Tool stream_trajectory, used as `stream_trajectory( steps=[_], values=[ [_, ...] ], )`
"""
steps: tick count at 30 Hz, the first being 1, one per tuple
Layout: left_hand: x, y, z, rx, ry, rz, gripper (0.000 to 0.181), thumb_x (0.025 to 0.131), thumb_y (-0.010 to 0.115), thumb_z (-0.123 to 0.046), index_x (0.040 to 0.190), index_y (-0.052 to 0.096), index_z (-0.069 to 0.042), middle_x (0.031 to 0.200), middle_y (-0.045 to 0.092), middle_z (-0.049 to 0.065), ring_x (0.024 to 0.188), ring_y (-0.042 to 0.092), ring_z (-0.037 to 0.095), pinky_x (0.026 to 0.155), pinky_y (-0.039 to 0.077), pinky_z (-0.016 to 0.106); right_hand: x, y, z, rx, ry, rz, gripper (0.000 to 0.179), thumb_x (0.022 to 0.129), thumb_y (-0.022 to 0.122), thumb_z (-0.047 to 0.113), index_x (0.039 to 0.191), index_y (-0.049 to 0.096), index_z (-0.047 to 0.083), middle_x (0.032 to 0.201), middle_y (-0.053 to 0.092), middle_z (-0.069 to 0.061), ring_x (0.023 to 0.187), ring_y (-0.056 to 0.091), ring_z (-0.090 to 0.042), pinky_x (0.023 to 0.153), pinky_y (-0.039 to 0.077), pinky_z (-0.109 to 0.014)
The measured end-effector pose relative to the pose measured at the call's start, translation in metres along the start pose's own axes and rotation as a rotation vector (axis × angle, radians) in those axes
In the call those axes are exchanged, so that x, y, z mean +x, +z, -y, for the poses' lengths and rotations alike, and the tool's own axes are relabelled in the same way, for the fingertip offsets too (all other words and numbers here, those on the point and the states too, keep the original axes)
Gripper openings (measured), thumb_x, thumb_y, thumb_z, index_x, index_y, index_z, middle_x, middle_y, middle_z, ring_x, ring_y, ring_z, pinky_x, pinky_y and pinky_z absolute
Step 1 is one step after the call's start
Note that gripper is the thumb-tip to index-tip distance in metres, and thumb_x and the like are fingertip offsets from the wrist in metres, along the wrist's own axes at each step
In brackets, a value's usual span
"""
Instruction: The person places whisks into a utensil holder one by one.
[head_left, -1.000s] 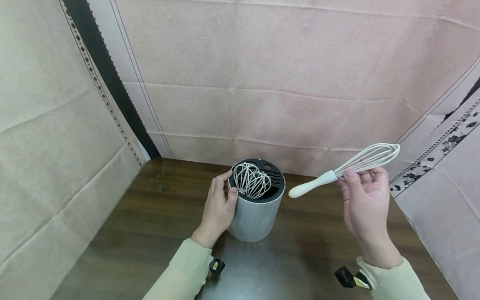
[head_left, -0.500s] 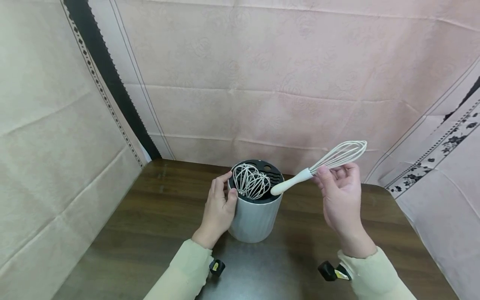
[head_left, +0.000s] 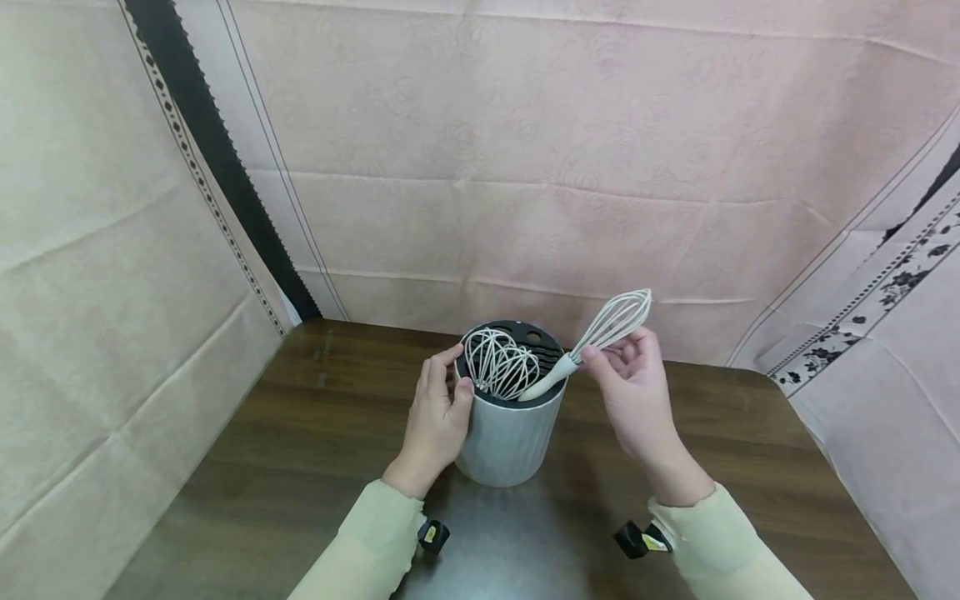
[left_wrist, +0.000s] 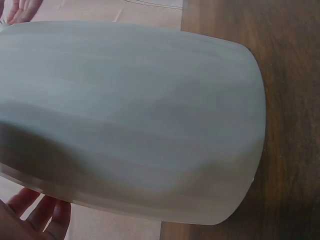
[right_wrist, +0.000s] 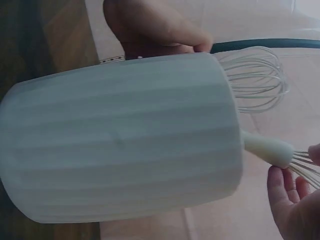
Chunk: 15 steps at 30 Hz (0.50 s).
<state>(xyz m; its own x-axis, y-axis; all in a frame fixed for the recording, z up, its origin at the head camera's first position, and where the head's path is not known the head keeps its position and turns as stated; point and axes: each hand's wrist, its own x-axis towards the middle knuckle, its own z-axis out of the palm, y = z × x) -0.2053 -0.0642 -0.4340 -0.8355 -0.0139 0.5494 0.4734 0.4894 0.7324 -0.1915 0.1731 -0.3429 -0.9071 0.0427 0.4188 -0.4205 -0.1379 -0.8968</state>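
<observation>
A pale grey ribbed utensil holder point(head_left: 504, 446) with a black slotted top stands upright on the table. My left hand point(head_left: 435, 417) grips its left side near the rim, thumb in front and fingers behind. One whisk point(head_left: 495, 360) stands in the holder with only its wire loops showing. My right hand point(head_left: 633, 387) pinches a second white whisk point(head_left: 617, 321) at the base of its wires. This whisk tilts, loops up and to the right, and the end of its handle point(right_wrist: 267, 147) dips into the top opening. In the right wrist view, the holder's wall hides the handle's tip.
The holder stands on a dark brown wooden table point(head_left: 315, 467). A pinkish cloth point(head_left: 480, 167) hangs behind the table, with pale cloths point(head_left: 112, 292) at both sides. Dark bands run down the corners.
My right hand has carried the whisk left from beyond the holder's right side, and its handle end has come down into the opening. My left hand has stayed on the holder.
</observation>
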Motion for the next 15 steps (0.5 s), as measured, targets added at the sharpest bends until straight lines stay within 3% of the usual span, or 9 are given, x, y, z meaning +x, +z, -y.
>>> stream_trajectory(
  steps=[10,15],
  values=[
    [0.002,0.002,-0.004,-0.006,0.001,0.007,0.045,0.099,0.040,-0.036,0.142,0.038,-0.021,0.123,0.047,0.007,0.104,0.051,0.019,0.084,0.047,0.040,-0.003,-0.002,-0.014,-0.208,0.045,0.121,0.054,0.091,0.065,0.006,0.133,0.030,0.003,0.118,0.055,-0.022,0.097,0.063,-0.022,0.084,0.052,-0.028],
    [0.002,0.005,-0.003,-0.013,0.004,0.019,0.044,0.100,0.040,-0.036,0.141,0.038,-0.021,0.123,0.047,0.007,0.104,0.051,0.019,0.084,0.047,0.040,-0.006,-0.005,-0.014,-0.273,0.054,0.140,0.057,0.090,0.067,0.009,0.134,0.031,0.005,0.120,0.056,-0.017,0.100,0.061,-0.023,0.085,0.051,-0.026]
  ],
)
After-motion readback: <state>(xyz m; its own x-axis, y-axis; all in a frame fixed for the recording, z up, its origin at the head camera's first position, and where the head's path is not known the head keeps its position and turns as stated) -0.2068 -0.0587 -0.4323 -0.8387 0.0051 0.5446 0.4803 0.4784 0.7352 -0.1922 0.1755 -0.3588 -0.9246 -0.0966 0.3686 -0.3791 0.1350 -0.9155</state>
